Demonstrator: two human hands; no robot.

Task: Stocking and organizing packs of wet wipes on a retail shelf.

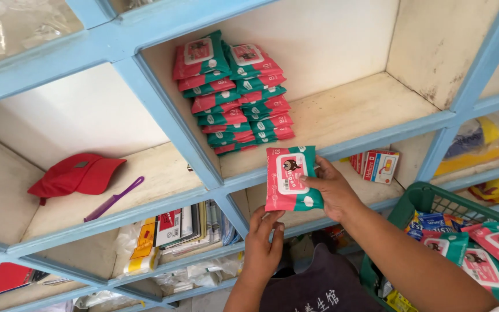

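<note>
Pink and green, the pack (291, 178) is sitting in front of the blue shelf (342, 147), just below the stack (235, 92) of packs like it. The right hand (333, 188) is holding the pack by its right edge, thumb on the front and fingers behind. The left hand (264, 242) is coming up under the pack's bottom edge with its fingers half curled, touching it or almost touching it, and gripping nothing.

To do this well, I think the pack should be kept flat and level, so it slides onto the stack and does not bump it. The stack is leaning a bit, so a soft touch is best. The left hand could be steadying the bottom while the right hand is guiding.

A green basket (420, 196) with more packs is sitting to the right, below the shelf. A red cap (76, 175) and a purple brush (114, 199) are lying in the box left of the stack.
</note>
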